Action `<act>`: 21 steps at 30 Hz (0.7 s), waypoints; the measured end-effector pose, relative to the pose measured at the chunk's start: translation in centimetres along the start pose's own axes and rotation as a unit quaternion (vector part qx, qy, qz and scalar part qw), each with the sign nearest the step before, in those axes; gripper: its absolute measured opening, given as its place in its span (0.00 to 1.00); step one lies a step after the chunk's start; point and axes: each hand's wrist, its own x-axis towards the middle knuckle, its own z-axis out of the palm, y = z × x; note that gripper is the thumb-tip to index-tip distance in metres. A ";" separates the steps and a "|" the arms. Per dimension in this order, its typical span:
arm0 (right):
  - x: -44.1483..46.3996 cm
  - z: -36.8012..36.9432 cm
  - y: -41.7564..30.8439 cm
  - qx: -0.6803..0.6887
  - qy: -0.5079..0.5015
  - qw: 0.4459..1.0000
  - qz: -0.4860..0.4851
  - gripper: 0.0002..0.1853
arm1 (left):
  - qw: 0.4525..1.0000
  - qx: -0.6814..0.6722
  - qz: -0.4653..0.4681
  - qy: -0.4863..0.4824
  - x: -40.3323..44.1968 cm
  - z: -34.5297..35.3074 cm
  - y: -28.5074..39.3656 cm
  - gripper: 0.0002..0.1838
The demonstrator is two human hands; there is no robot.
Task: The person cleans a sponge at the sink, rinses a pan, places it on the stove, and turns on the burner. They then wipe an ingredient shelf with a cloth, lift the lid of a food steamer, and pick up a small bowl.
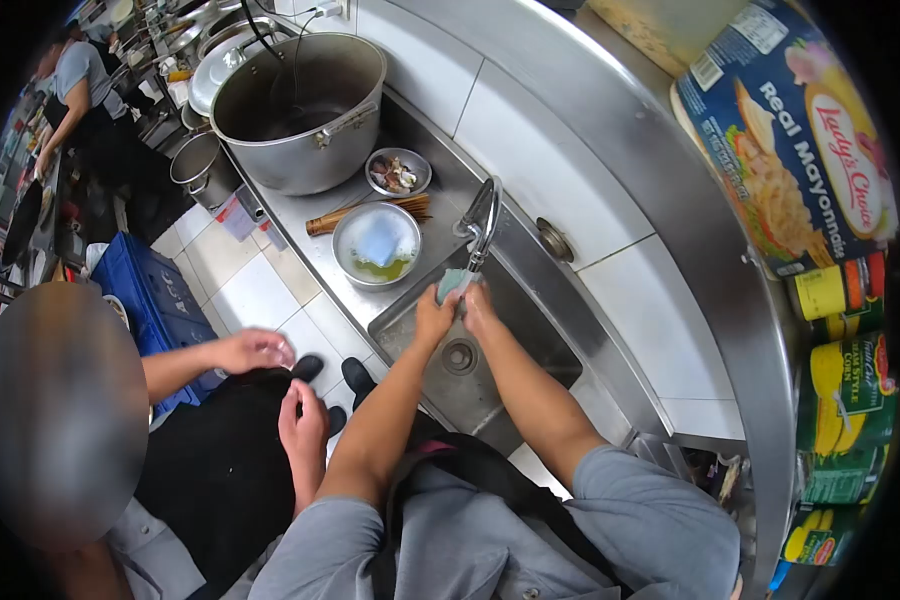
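1. Left hand and right hand curl closed around a pale green cloth.
2. The cloth is beneath the faucet, over the sink.
3. On the surface, a bowl with a blue sponge sits by the sink's edge.
4. Beyond it stands a large pot.
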 end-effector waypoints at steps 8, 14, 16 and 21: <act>0.1 -6.5 -1.0 -0.570 -0.111 0.780 -0.232 0.32 | 0.952 0.293 0.079 0.037 3.9 1.8 -0.2 0.32; -4.6 -6.1 -2.6 -0.460 -0.024 0.854 -0.240 0.31 | 0.965 0.224 0.038 -0.130 2.9 2.2 -0.5 0.32; -5.3 -8.3 -2.4 -0.546 -0.108 0.816 -0.157 0.33 | 0.954 0.150 0.008 -0.258 0.2 2.7 -0.3 0.33; -9.5 -14.6 1.4 -0.604 -0.075 0.791 -0.058 0.26 | 0.911 0.184 0.047 -0.366 -5.5 2.4 -6.0 0.35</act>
